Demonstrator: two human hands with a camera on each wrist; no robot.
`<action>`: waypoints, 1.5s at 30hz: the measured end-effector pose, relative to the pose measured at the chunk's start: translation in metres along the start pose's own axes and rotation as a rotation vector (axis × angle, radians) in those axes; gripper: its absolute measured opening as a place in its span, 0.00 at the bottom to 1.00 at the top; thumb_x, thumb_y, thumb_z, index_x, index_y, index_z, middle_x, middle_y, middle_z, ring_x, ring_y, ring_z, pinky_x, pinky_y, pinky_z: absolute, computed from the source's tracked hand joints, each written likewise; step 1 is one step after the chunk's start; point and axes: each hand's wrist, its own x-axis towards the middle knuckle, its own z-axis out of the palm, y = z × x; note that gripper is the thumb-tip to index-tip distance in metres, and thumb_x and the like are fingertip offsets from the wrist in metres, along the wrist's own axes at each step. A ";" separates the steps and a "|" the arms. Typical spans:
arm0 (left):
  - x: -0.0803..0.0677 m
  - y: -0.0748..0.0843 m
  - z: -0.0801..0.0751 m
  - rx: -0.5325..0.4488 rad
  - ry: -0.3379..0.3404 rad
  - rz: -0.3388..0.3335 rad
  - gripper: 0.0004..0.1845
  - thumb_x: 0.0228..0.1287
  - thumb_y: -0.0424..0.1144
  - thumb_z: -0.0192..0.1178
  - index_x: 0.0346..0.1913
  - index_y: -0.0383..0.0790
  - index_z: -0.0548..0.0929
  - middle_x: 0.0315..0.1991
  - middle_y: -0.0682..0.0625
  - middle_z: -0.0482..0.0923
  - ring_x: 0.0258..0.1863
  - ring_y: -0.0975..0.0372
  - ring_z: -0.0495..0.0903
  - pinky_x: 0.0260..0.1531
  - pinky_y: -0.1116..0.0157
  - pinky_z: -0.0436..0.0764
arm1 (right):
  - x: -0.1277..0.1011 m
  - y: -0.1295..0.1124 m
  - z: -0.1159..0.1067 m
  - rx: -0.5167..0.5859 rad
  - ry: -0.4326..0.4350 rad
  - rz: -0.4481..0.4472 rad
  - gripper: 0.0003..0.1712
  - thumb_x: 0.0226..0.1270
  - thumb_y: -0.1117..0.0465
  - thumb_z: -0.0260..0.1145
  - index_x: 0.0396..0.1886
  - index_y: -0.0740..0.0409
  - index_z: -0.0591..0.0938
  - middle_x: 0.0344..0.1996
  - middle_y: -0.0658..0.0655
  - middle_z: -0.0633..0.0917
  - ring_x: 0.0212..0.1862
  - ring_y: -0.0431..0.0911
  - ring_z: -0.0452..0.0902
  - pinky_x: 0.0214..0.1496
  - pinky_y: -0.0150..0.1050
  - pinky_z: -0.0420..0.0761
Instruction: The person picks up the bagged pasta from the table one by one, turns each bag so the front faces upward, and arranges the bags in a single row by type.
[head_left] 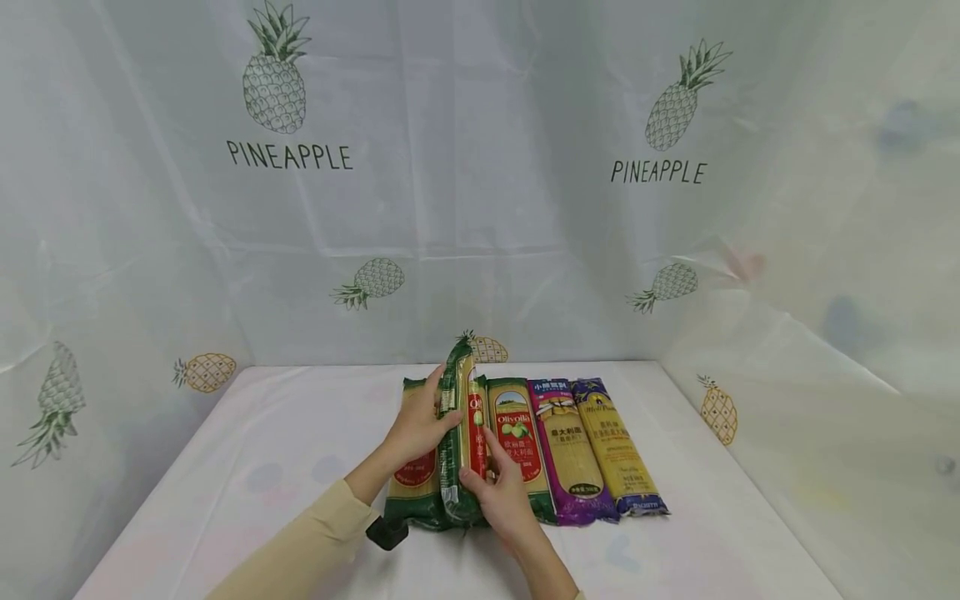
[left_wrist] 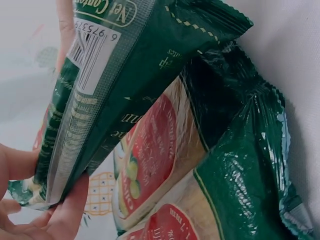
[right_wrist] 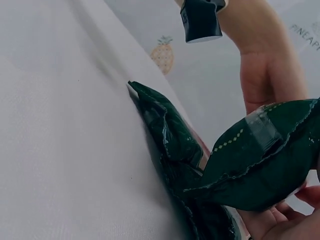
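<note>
Here, on a white-covered table walled in by pineapple-print sheeting, five long pasta packets sit side by side, four of them lying flat and one caught mid-handling. Furthest left lies a green packet, partly hidden under the person's left hand. That hand curls round the upper part of the lifted green packet, which is tipped up on its long edge, its far end raised (the left wrist view shows its barcode side turned outward). The right hand grips the same packet lower down, fingers wrapped over its near end. Beside it lie the Olivolla packet, the purple packet and the dark blue and yellow packet, touching edge to edge. By the look of it, the row is nearly complete, with only the tilted packet not yet lying flat in its gap.
</note>
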 end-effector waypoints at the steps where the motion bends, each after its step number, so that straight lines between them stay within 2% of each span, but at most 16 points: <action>1: 0.000 -0.001 0.001 -0.008 0.007 -0.005 0.48 0.74 0.40 0.69 0.87 0.45 0.51 0.58 0.33 0.81 0.42 0.49 0.87 0.48 0.44 0.85 | 0.000 -0.001 0.000 -0.008 0.002 0.001 0.47 0.74 0.60 0.72 0.87 0.51 0.60 0.53 0.60 0.80 0.48 0.44 0.78 0.47 0.34 0.82; 3: 0.001 -0.002 0.001 -0.040 0.011 -0.028 0.48 0.74 0.38 0.69 0.87 0.44 0.51 0.54 0.36 0.83 0.35 0.56 0.85 0.45 0.49 0.85 | 0.000 -0.001 0.000 -0.028 0.004 0.001 0.47 0.73 0.59 0.73 0.86 0.50 0.62 0.45 0.57 0.77 0.38 0.42 0.71 0.38 0.31 0.76; 5: 0.001 -0.004 0.001 -0.071 0.012 -0.062 0.48 0.74 0.36 0.68 0.87 0.45 0.51 0.51 0.38 0.83 0.30 0.57 0.82 0.43 0.51 0.84 | 0.001 -0.002 0.000 -0.045 0.001 0.015 0.46 0.73 0.56 0.74 0.85 0.49 0.64 0.40 0.55 0.72 0.33 0.43 0.63 0.33 0.31 0.70; 6: 0.001 -0.005 0.002 -0.079 0.015 -0.075 0.48 0.74 0.36 0.68 0.87 0.46 0.51 0.53 0.38 0.82 0.32 0.58 0.82 0.45 0.51 0.84 | 0.001 -0.002 -0.001 -0.055 -0.003 0.020 0.46 0.73 0.54 0.74 0.85 0.49 0.64 0.39 0.55 0.71 0.32 0.43 0.61 0.32 0.31 0.69; 8: 0.001 -0.006 0.001 -0.102 0.011 -0.097 0.47 0.75 0.35 0.67 0.88 0.47 0.50 0.57 0.35 0.81 0.39 0.53 0.85 0.49 0.48 0.84 | 0.001 -0.003 -0.001 -0.073 -0.015 0.034 0.47 0.73 0.51 0.74 0.86 0.48 0.63 0.39 0.54 0.72 0.34 0.44 0.64 0.34 0.32 0.71; 10: 0.000 -0.007 0.000 -0.122 0.005 -0.116 0.47 0.76 0.36 0.65 0.88 0.49 0.49 0.65 0.32 0.76 0.52 0.44 0.83 0.56 0.42 0.81 | 0.001 -0.004 -0.002 -0.078 -0.031 0.056 0.46 0.75 0.47 0.72 0.86 0.46 0.62 0.42 0.56 0.74 0.38 0.45 0.68 0.37 0.35 0.73; 13: -0.001 -0.007 -0.002 -0.156 0.001 -0.135 0.46 0.78 0.36 0.63 0.88 0.52 0.48 0.76 0.29 0.65 0.72 0.36 0.70 0.66 0.35 0.73 | 0.001 -0.005 -0.004 -0.016 -0.078 0.104 0.45 0.78 0.41 0.67 0.87 0.41 0.59 0.55 0.61 0.79 0.46 0.47 0.75 0.45 0.44 0.82; 14: -0.001 -0.007 -0.003 -0.169 -0.003 -0.141 0.46 0.78 0.35 0.62 0.88 0.53 0.47 0.78 0.29 0.62 0.75 0.35 0.66 0.68 0.34 0.70 | 0.000 -0.005 -0.005 0.016 -0.099 0.119 0.45 0.79 0.40 0.64 0.88 0.41 0.57 0.62 0.63 0.78 0.49 0.48 0.77 0.49 0.49 0.84; 16: -0.002 -0.007 -0.005 -0.196 -0.008 -0.158 0.46 0.79 0.35 0.61 0.88 0.55 0.46 0.81 0.30 0.58 0.78 0.34 0.61 0.70 0.33 0.66 | 0.000 -0.005 -0.007 0.107 -0.144 0.161 0.45 0.81 0.40 0.60 0.89 0.40 0.53 0.67 0.63 0.75 0.50 0.47 0.78 0.55 0.54 0.84; 18: -0.003 -0.007 -0.007 -0.214 -0.016 -0.165 0.46 0.79 0.35 0.60 0.88 0.54 0.45 0.80 0.29 0.57 0.78 0.34 0.59 0.71 0.33 0.66 | 0.000 -0.005 -0.010 0.184 -0.185 0.182 0.46 0.83 0.43 0.57 0.90 0.42 0.47 0.69 0.62 0.75 0.52 0.46 0.81 0.58 0.54 0.83; 20: -0.003 -0.007 -0.008 -0.249 -0.029 -0.174 0.46 0.79 0.34 0.59 0.88 0.53 0.44 0.80 0.30 0.59 0.78 0.35 0.61 0.72 0.35 0.66 | 0.000 -0.005 -0.012 0.245 -0.220 0.203 0.46 0.83 0.45 0.55 0.90 0.44 0.44 0.67 0.60 0.78 0.51 0.44 0.83 0.56 0.49 0.83; 25: -0.004 -0.004 -0.011 -0.298 -0.040 -0.176 0.45 0.79 0.32 0.57 0.88 0.51 0.45 0.77 0.28 0.64 0.76 0.35 0.63 0.72 0.36 0.65 | 0.001 -0.002 -0.015 0.309 -0.266 0.212 0.46 0.83 0.49 0.56 0.90 0.44 0.45 0.65 0.59 0.83 0.48 0.44 0.88 0.46 0.39 0.85; 32: -0.005 -0.004 -0.012 -0.290 -0.053 -0.199 0.45 0.78 0.31 0.57 0.88 0.50 0.45 0.78 0.28 0.62 0.76 0.34 0.63 0.73 0.35 0.64 | 0.001 0.000 -0.011 0.237 -0.212 0.179 0.48 0.82 0.48 0.62 0.89 0.51 0.49 0.66 0.61 0.76 0.48 0.45 0.81 0.47 0.40 0.84; 38: -0.003 -0.005 -0.012 -0.334 -0.097 -0.201 0.45 0.78 0.33 0.56 0.88 0.49 0.44 0.80 0.29 0.60 0.77 0.35 0.63 0.73 0.34 0.62 | 0.001 0.002 -0.010 0.179 -0.150 0.126 0.48 0.81 0.50 0.66 0.88 0.55 0.51 0.61 0.62 0.81 0.52 0.47 0.82 0.52 0.41 0.84; 42: -0.002 -0.007 -0.012 -0.354 -0.118 -0.204 0.45 0.78 0.34 0.57 0.88 0.47 0.43 0.78 0.31 0.66 0.73 0.37 0.70 0.73 0.35 0.63 | -0.001 0.003 -0.007 0.144 -0.103 0.079 0.47 0.79 0.55 0.68 0.87 0.58 0.54 0.60 0.62 0.82 0.54 0.47 0.83 0.55 0.39 0.84; 45: -0.003 -0.007 -0.011 -0.279 -0.099 -0.174 0.44 0.78 0.36 0.58 0.88 0.45 0.47 0.72 0.33 0.74 0.68 0.41 0.77 0.70 0.38 0.71 | -0.002 0.004 -0.005 0.131 -0.070 0.057 0.46 0.78 0.58 0.69 0.87 0.57 0.56 0.61 0.62 0.81 0.55 0.47 0.82 0.54 0.39 0.85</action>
